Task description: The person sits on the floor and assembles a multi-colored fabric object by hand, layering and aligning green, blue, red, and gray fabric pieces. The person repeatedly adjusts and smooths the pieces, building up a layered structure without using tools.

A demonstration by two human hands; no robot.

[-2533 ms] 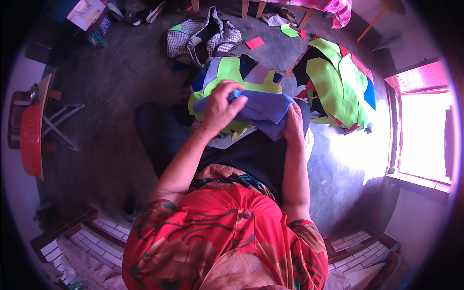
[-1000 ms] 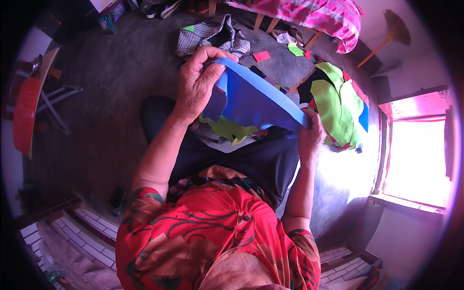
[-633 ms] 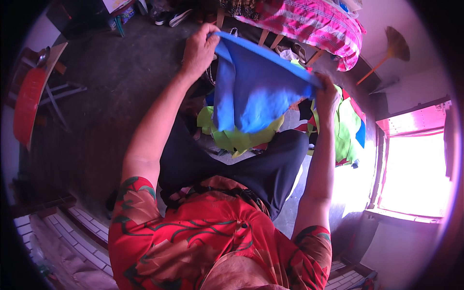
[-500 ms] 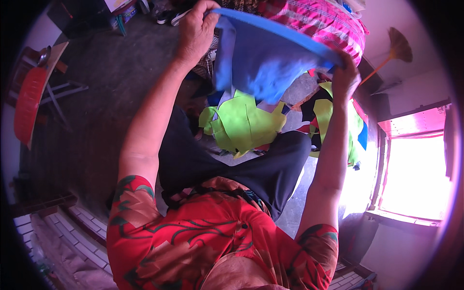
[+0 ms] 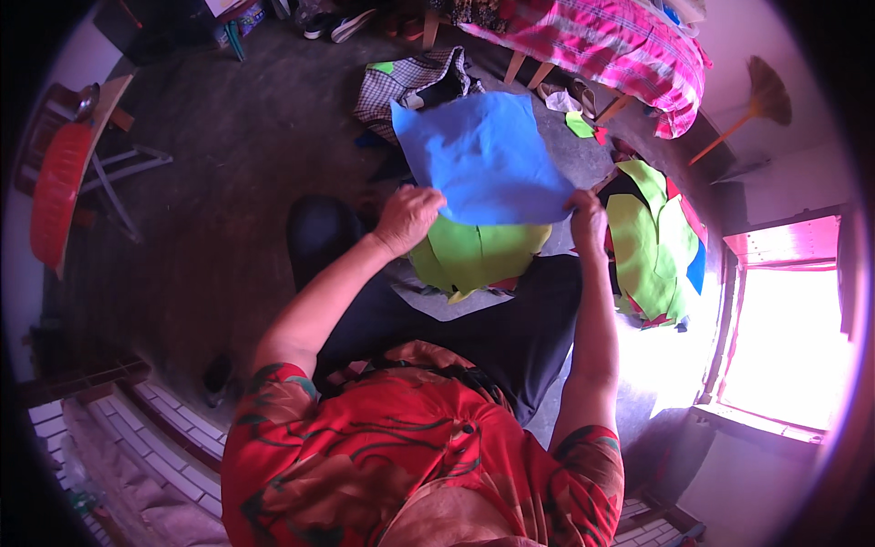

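A blue cloth sheet (image 5: 483, 157) is spread flat in the air in front of me, its near edge pinched at both corners. My left hand (image 5: 407, 217) grips the near left corner and my right hand (image 5: 588, 219) grips the near right corner. Under the sheet, on my lap, lies a pile of bright green cloth pieces (image 5: 474, 257) with red bits at its edge. A second heap of green, red and blue cloth pieces (image 5: 654, 246) lies on the floor to my right.
A checkered bag (image 5: 415, 80) lies on the grey floor beyond the sheet. A bed with a pink striped cover (image 5: 606, 41) stands at the back, a broom (image 5: 761, 96) beside it. A red basin (image 5: 56, 196) on a stand is at far left. A bright window (image 5: 784, 337) is on the right.
The blue sheet was lifted off my lap, raised high and shaken open; now it has come down lower and lies spread flat away from me, both hands still on its corners.
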